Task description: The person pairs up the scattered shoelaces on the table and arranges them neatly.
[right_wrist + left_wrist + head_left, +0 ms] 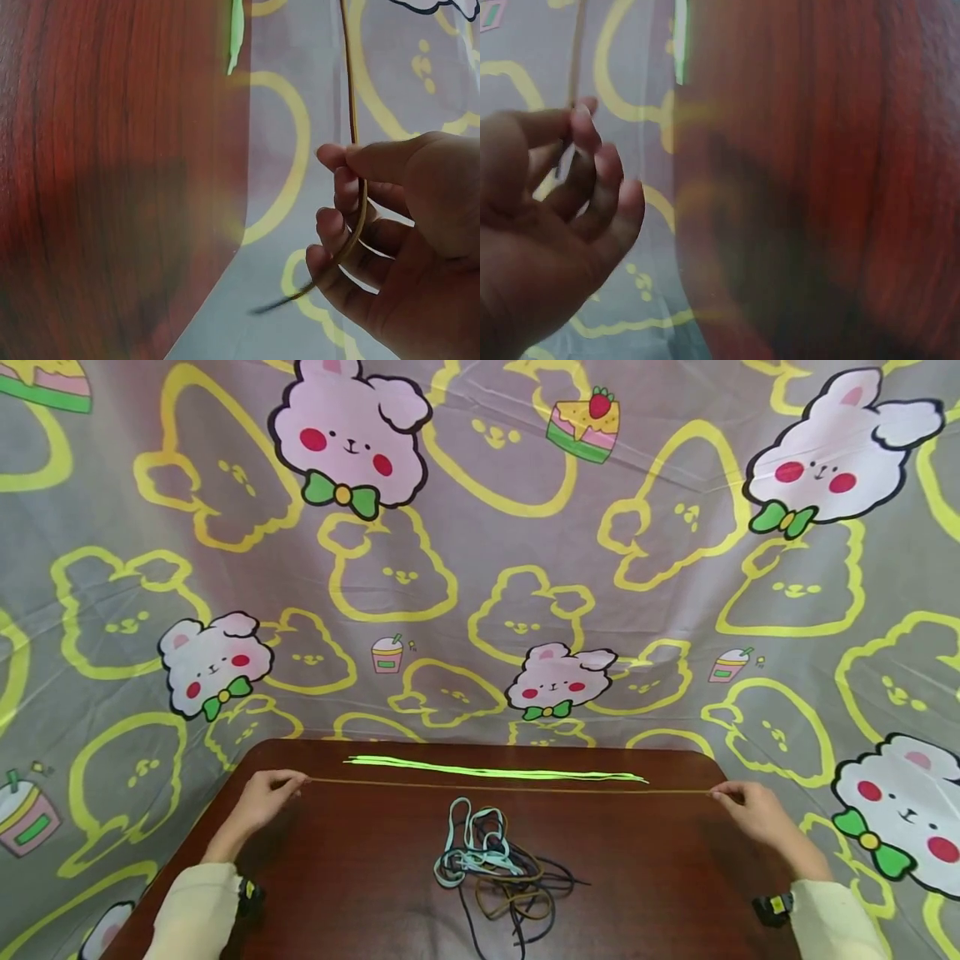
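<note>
A thin brown shoelace [495, 789] is stretched nearly straight from hand to hand above the table. My left hand [272, 793] pinches one end between thumb and forefinger, the other fingers loosely curled in the left wrist view. At the far end my right hand [750, 806] pinches the same lace; its dark tip [274, 307] hangs past the fingers in the right wrist view. Just behind it, neon green laces [487, 772] lie in a straight bundle along the table's back. Nearer me is a loose tangle of a light blue lace [472, 860], brown laces [517, 906] and black laces [558, 868].
The dark reddish wooden table [360, 877] has rounded back corners. Behind and beside it hangs a grey cloth [465, 543] printed with cartoon bunnies and yellow outlines. Dark wrist devices sit at both cream sleeves [198, 902].
</note>
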A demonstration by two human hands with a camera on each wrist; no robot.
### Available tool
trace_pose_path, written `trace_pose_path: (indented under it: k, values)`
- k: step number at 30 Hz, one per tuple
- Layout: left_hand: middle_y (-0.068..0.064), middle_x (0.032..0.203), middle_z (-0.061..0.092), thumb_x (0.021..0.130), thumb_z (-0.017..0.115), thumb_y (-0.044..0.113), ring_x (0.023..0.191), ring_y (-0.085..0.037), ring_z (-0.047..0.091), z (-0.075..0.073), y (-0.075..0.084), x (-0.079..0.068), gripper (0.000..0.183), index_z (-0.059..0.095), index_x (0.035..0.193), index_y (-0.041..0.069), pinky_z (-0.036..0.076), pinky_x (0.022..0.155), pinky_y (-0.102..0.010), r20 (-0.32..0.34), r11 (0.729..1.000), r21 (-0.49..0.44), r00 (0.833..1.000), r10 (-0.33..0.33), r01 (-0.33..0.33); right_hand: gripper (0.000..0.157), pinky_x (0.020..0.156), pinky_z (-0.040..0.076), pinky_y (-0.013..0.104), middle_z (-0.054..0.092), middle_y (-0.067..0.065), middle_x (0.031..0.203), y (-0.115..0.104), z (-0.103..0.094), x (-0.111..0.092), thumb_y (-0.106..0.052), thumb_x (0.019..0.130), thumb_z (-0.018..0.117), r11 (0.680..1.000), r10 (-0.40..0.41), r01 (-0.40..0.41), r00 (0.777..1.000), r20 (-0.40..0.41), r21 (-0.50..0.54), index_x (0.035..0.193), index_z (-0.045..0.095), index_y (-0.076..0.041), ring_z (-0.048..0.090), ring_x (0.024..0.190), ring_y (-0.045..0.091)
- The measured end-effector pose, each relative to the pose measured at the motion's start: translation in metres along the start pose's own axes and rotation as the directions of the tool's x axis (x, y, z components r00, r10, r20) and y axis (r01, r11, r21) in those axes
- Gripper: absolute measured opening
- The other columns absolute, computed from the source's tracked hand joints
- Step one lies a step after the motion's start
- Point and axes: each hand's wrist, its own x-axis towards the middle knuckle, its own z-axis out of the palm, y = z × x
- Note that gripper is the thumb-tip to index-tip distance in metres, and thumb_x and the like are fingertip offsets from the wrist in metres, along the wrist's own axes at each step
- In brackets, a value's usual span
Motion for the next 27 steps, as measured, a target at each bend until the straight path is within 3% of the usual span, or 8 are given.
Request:
trace_pose_path:
  k: [4, 10, 13, 21, 27]
  values:
    - [-0.015, 0.092, 0.069, 0.092, 0.059, 0.028, 0.087, -0.03, 0.063, 0.003, -0.012, 0.001, 0.03, 0.071, 0.101, 0.002, 0.049, 0.07, -0.042, -0.067, 0.994, 0.101, 0.998, -0.023, 0.029, 0.021, 0.06, 0.046, 0.036, 0.066, 0.019, 0.091, 0.005, 0.001, 0.0, -0.012, 0.094, 0.055, 1.0, 0.03, -0.03, 1.0, 0.008, 0.01, 0.099, 0.066, 0.005, 0.061, 0.076, 0.025]
    - [-0.007, 0.077, 0.068, 0.083, 0.069, 0.039, 0.065, -0.016, 0.057, 0.007, -0.024, 0.006, 0.034, 0.072, 0.084, 0.004, 0.044, 0.056, -0.031, -0.188, 0.988, 0.12, 0.979, -0.075, 0.098, 0.033, 0.059, 0.048, 0.04, 0.067, 0.016, 0.088, 0.015, 0.003, 0.005, -0.029, 0.092, 0.059, 0.994, 0.105, -0.105, 0.995, 0.002, -0.008, 0.096, 0.068, 0.002, 0.062, 0.074, 0.026]
    - [-0.007, 0.076, 0.067, 0.083, 0.069, 0.037, 0.063, -0.016, 0.055, 0.008, -0.027, 0.01, 0.034, 0.072, 0.083, 0.003, 0.043, 0.056, -0.031, -0.226, 0.985, 0.133, 0.971, -0.075, 0.107, 0.036, 0.056, 0.046, 0.037, 0.068, 0.014, 0.084, 0.019, 0.004, 0.01, -0.032, 0.09, 0.06, 0.992, 0.125, -0.126, 0.992, -0.005, -0.028, 0.093, 0.069, 0.002, 0.06, 0.069, 0.021]
    - [-0.011, 0.081, 0.067, 0.091, 0.06, 0.019, 0.067, -0.018, 0.056, 0.016, -0.03, 0.025, 0.022, 0.07, 0.093, 0.0, 0.041, 0.059, -0.032, -0.222, 0.981, 0.157, 0.972, -0.079, 0.116, 0.024, 0.054, 0.042, 0.036, 0.064, 0.023, 0.091, 0.027, 0.013, 0.028, -0.006, 0.091, 0.051, 0.994, 0.094, -0.092, 0.995, 0.046, -0.051, 0.103, 0.063, 0.01, 0.055, 0.065, 0.022]
    - [-0.012, 0.08, 0.067, 0.089, 0.062, 0.017, 0.068, -0.022, 0.057, 0.022, -0.034, 0.031, 0.018, 0.071, 0.09, 0.001, 0.041, 0.059, -0.034, -0.257, 0.974, 0.176, 0.962, -0.092, 0.14, 0.019, 0.058, 0.046, 0.039, 0.066, 0.017, 0.084, 0.035, 0.023, 0.035, -0.01, 0.089, 0.059, 0.988, 0.139, -0.136, 0.989, 0.041, -0.066, 0.093, 0.066, 0.006, 0.058, 0.068, 0.023]
